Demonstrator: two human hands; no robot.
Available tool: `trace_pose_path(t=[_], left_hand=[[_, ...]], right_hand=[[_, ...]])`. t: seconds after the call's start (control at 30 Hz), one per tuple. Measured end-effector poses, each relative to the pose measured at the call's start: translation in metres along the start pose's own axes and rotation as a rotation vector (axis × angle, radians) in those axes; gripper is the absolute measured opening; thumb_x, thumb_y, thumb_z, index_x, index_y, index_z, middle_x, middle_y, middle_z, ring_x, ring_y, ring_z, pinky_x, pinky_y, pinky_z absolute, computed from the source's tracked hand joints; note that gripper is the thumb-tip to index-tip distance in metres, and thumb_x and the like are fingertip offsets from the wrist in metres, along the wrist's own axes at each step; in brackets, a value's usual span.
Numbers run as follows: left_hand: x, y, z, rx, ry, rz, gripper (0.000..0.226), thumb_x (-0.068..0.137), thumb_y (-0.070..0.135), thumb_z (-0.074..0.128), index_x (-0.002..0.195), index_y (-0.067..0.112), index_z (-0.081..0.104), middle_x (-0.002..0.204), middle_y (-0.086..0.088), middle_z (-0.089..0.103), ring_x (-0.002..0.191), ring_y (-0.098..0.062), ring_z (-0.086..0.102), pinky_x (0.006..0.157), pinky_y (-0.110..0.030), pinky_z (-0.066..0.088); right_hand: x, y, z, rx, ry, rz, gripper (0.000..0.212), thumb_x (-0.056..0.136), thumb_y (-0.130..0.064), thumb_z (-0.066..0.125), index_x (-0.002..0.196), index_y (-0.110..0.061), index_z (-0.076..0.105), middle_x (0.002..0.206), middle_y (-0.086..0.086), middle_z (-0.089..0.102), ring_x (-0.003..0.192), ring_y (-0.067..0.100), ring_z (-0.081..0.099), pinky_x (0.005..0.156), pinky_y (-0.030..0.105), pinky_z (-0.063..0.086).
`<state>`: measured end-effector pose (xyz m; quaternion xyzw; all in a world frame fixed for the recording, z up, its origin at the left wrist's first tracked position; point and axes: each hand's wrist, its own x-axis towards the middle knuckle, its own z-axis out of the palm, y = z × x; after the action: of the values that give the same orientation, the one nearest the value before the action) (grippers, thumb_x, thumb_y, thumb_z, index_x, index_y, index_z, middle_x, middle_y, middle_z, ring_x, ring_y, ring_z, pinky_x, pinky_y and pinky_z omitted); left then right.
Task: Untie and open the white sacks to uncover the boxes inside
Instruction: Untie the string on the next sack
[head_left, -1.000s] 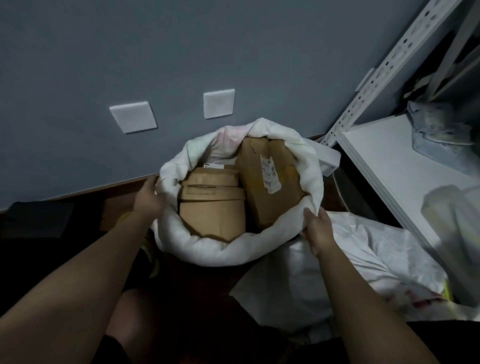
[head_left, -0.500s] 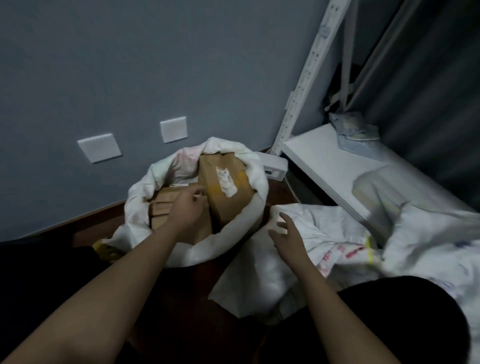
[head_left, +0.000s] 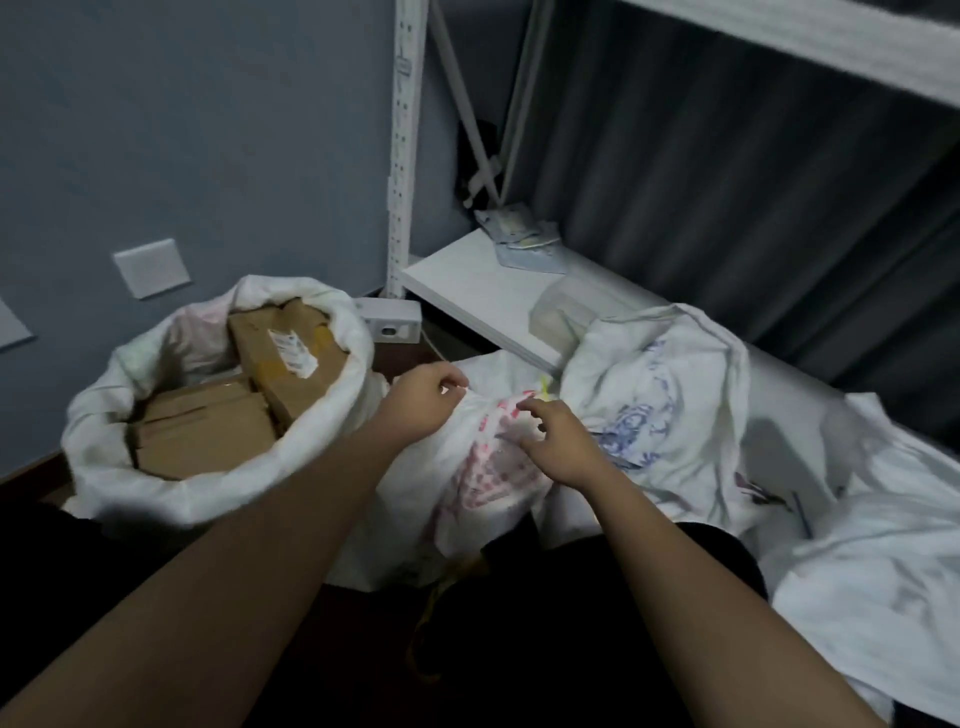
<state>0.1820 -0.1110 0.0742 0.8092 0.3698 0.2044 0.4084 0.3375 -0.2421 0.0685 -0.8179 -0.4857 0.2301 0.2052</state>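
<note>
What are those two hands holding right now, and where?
Both the left hand and right hand grip the red-printed sack at its bunched top, near the yellow tie.

Print & labels in view, none legible.
White shipping label (head_left: 292, 351) w/ dark print sat on the tilted cardboard box (head_left: 291, 374) inside the open sack (head_left: 218, 488) at left; print was too small & blurred to read. Red printed characters (head_left: 493, 467) covered the middle white sack (head_left: 467, 519), blue printed characters (head_left: 631, 415) covered the sack to its right (head_left: 691, 374); both were creased & smeared, no word, brand or no. could be made out.
</note>
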Motion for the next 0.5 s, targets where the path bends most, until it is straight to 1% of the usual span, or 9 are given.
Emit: trace_pose_path(t=[0.1, 0.17, 0.23, 0.27, 0.33, 0.4, 0.5], left_hand=[[-0.003, 0.03, 0.013, 0.099, -0.101, 0.024, 0.016, 0.09, 0.013, 0.056, 0.098, 0.01, 0.07, 0.104, -0.001, 0.067, 0.099, -0.016, 0.059, 0.082, -0.023, 0.042], [0.0, 0.049, 0.016, 0.165, -0.156, 0.036, 0.017, 0.089, 0.013, 0.055, 0.098, 0.009, 0.069, 0.106, -0.004, 0.068, 0.101, -0.019, 0.06, 0.085, -0.027, 0.045], [0.003, 0.061, 0.02, 0.187, -0.183, 0.046, 0.017, 0.09, 0.014, 0.055, 0.099, 0.009, 0.069, 0.109, -0.006, 0.067, 0.103, -0.022, 0.06, 0.087, -0.029, 0.045], [0.004, 0.065, 0.022, 0.189, -0.189, 0.049, 0.018, 0.091, 0.016, 0.054, 0.099, 0.009, 0.068, 0.109, -0.007, 0.067, 0.103, -0.022, 0.06, 0.087, -0.029, 0.045], [0.005, 0.069, 0.026, 0.192, -0.187, 0.045, 0.018, 0.092, 0.019, 0.053, 0.1, 0.01, 0.067, 0.109, -0.005, 0.066, 0.1, -0.024, 0.062, 0.087, -0.031, 0.047], [0.008, 0.067, 0.032, 0.166, -0.192, 0.031, 0.019, 0.093, 0.02, 0.052, 0.101, 0.011, 0.066, 0.107, -0.005, 0.067, 0.096, -0.026, 0.064, 0.084, -0.032, 0.049], [0.023, 0.06, 0.038, 0.163, -0.221, 0.019, 0.019, 0.093, 0.021, 0.052, 0.102, 0.011, 0.065, 0.106, -0.005, 0.067, 0.097, -0.023, 0.062, 0.08, -0.028, 0.045]], right_hand=[[-0.01, 0.016, -0.026, -0.001, 0.036, 0.021, 0.05, 0.085, -0.015, 0.065, 0.133, -0.014, 0.052, 0.132, 0.017, 0.048, 0.117, 0.031, 0.054, 0.102, 0.038, 0.042], [-0.018, 0.021, -0.045, 0.02, 0.092, 0.03, 0.048, 0.086, -0.013, 0.064, 0.133, -0.011, 0.053, 0.131, 0.018, 0.049, 0.116, 0.031, 0.054, 0.101, 0.034, 0.042], [-0.025, 0.026, -0.059, 0.002, 0.13, 0.042, 0.046, 0.087, -0.016, 0.063, 0.132, -0.012, 0.054, 0.131, 0.018, 0.05, 0.118, 0.031, 0.052, 0.1, 0.033, 0.04], [-0.027, 0.028, -0.065, -0.056, 0.143, 0.063, 0.045, 0.088, -0.02, 0.062, 0.133, -0.015, 0.054, 0.132, 0.017, 0.05, 0.121, 0.032, 0.048, 0.102, 0.033, 0.037], [-0.031, 0.031, -0.07, -0.254, 0.149, 0.108, 0.043, 0.09, -0.027, 0.057, 0.133, -0.023, 0.054, 0.136, 0.011, 0.05, 0.128, 0.032, 0.04, 0.105, 0.037, 0.033], [-0.03, 0.031, -0.07, -0.38, 0.119, 0.133, 0.042, 0.091, -0.032, 0.053, 0.133, -0.028, 0.054, 0.14, 0.005, 0.048, 0.132, 0.031, 0.036, 0.106, 0.041, 0.032], [-0.017, 0.034, -0.064, -0.352, 0.0, 0.129, 0.047, 0.093, -0.034, 0.053, 0.139, -0.028, 0.047, 0.147, 0.004, 0.04, 0.135, 0.034, 0.03, 0.11, 0.044, 0.029]])
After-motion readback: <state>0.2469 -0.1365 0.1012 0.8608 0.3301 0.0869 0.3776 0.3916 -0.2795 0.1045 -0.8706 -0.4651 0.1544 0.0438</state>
